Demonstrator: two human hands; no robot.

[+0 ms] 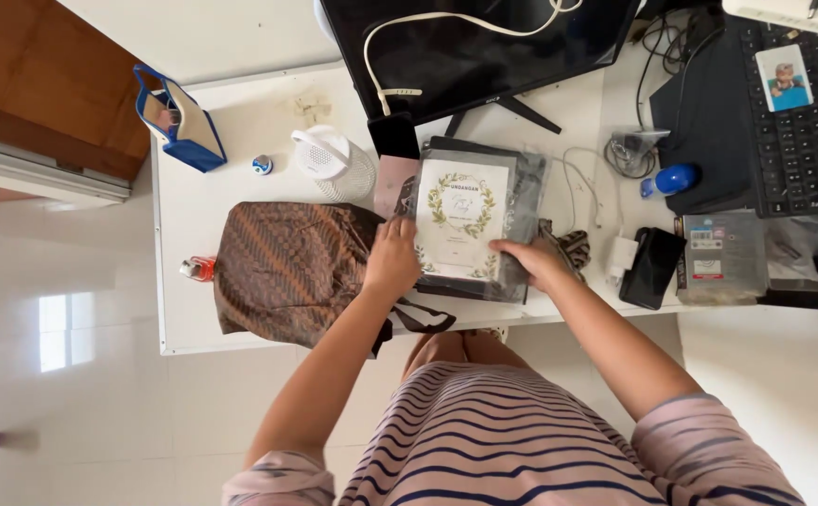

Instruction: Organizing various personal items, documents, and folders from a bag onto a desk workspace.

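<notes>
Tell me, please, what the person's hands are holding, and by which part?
Both hands hold a clear plastic packet of dark cloth with a white leaf-wreath card: the left hand at its lower left edge, the right hand at its lower right corner.

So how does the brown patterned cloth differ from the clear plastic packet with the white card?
The brown patterned cloth lies loose and rumpled; the clear plastic packet is flat and rectangular. The cloth is bare, while the packet wraps dark contents under a white wreath-printed card. The left hand and right hand grip the packet. Both rest on the white table.
</notes>
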